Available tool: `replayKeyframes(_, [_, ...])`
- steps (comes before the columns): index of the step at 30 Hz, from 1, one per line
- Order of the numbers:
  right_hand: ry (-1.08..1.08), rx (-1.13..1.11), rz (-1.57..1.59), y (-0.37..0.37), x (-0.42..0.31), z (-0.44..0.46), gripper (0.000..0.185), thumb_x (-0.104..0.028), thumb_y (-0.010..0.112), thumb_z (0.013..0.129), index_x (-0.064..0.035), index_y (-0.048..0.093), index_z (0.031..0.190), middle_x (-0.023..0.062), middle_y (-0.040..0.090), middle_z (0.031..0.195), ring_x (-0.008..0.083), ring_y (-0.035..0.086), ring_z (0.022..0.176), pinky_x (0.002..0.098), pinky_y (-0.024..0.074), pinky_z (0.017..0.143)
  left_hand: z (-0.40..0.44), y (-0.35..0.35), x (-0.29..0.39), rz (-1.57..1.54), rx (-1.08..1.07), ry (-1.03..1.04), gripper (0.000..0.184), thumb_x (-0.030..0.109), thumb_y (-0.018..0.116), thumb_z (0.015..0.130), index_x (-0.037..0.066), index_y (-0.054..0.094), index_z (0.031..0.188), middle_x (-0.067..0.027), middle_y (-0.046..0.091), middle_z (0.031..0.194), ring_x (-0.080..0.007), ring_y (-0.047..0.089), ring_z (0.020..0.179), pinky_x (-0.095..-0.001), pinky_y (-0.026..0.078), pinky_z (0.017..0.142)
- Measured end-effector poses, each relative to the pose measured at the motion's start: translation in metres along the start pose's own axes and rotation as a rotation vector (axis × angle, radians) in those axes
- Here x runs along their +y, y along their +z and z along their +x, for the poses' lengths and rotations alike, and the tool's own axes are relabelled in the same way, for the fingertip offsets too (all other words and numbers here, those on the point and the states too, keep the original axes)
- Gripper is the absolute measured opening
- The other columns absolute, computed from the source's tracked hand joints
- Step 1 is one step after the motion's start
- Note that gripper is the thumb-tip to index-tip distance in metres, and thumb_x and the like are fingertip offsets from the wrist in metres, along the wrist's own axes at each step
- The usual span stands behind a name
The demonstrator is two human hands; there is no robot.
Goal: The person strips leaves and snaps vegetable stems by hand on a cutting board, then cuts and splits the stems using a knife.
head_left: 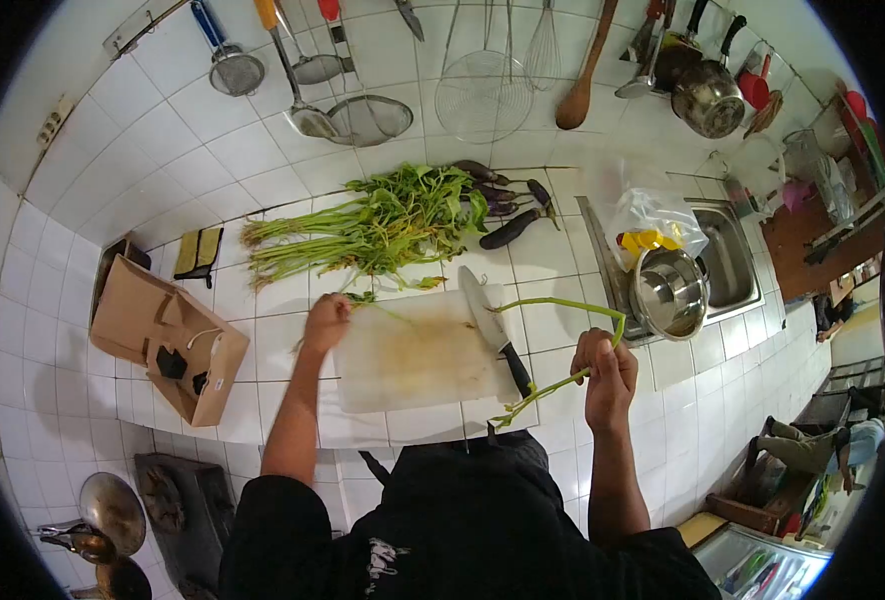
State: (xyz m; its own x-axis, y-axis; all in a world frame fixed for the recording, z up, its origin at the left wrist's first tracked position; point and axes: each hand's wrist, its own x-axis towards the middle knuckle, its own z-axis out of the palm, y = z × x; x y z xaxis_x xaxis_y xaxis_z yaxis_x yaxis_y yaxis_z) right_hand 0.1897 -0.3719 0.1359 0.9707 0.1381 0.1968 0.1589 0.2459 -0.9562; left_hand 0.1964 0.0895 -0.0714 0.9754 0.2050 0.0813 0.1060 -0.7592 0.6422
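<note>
My right hand [611, 375] is closed round a long green stem [563, 302], which bends sharply above the fist and has small leaves at its lower end. My left hand [328, 320] is closed at the left edge of the white cutting board [413, 365], with a thin green stalk running from its fingers over the board. A knife [493, 325] with a black handle lies along the board's right side. Behind the board lies a big bunch of leafy greens [373, 225], its stem ends pointing left. Dark purple eggplants [510, 229] lie to the right of the bunch.
An open cardboard box [168, 335] stands at the left. At the right are a metal pot [670, 292], a plastic bag [658, 215] and the sink [728, 260]. A cloth [199, 253] lies back left. Utensils hang on the tiled wall. A person [823, 445] is at the far right.
</note>
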Motion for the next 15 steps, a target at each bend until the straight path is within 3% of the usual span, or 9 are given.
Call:
replayKeyframes(1, [0.003,0.002,0.024,-0.003,0.001,-0.002,0.044,-0.030,0.045,0.106,-0.0068,0.044,0.069,0.0018,0.039,0.067,0.0113,0.038,0.058,0.0269,0.0329,0.050,0.003,-0.011,-0.019,-0.028,-0.023,0.045,0.008,0.010,0.064,0.086,0.004,0.065,0.091,-0.0155,0.066,0.082,-0.0322,0.064,0.075,-0.0409,0.052,0.070])
replayKeyframes(4, [0.011,0.014,-0.022,-0.005,-0.003,-0.003,0.044,-0.030,0.045,0.106,-0.0067,0.044,0.069,0.0015,0.039,0.066,0.0108,0.037,0.058,0.0268,0.0329,0.051,-0.019,-0.045,-0.036,0.155,-0.098,-0.085,0.020,0.021,0.063,0.092,0.001,0.065,0.093,-0.0170,0.069,0.086,-0.0306,0.067,0.076,-0.0387,0.053,0.070])
replayKeyframes(8, [0.004,0.014,-0.036,-0.005,-0.002,-0.004,0.044,-0.033,0.049,0.104,-0.0101,0.040,0.067,-0.0003,0.032,0.063,0.0117,0.033,0.058,0.0273,0.0324,0.050,-0.077,-0.073,-0.062,0.174,-0.097,-0.218,0.019,0.021,0.064,0.092,0.003,0.065,0.092,-0.0163,0.068,0.083,-0.0312,0.064,0.072,-0.0385,0.053,0.070])
replayKeyframes(11, [0.023,-0.016,-0.021,-0.002,0.003,-0.001,0.045,-0.031,0.046,0.106,-0.0068,0.044,0.068,0.0009,0.039,0.066,0.0103,0.037,0.058,0.0263,0.0330,0.052,-0.090,-0.066,-0.081,0.004,-0.124,-0.197,0.015,0.020,0.066,0.089,0.005,0.066,0.091,-0.0149,0.068,0.088,-0.0311,0.064,0.082,-0.0386,0.052,0.078])
replayKeyframes(13, [0.033,-0.044,-0.029,0.005,0.004,0.000,0.045,-0.031,0.047,0.105,-0.0072,0.044,0.068,0.0009,0.039,0.066,0.0103,0.037,0.058,0.0262,0.0331,0.052,-0.080,-0.051,-0.055,0.138,0.118,0.147,0.014,0.019,0.069,0.086,0.006,0.066,0.090,-0.0127,0.068,0.096,-0.0326,0.062,0.098,-0.0397,0.049,0.091])
replayKeyframes(15, [0.049,-0.074,-0.027,0.011,0.007,0.001,0.044,-0.031,0.047,0.105,-0.0073,0.044,0.068,0.0007,0.039,0.066,0.0102,0.038,0.058,0.0262,0.0333,0.052,-0.047,-0.033,-0.070,0.266,0.029,0.137,0.014,0.022,0.069,0.086,0.009,0.067,0.093,-0.0132,0.067,0.116,-0.0341,0.056,0.117,-0.0438,0.041,0.105])
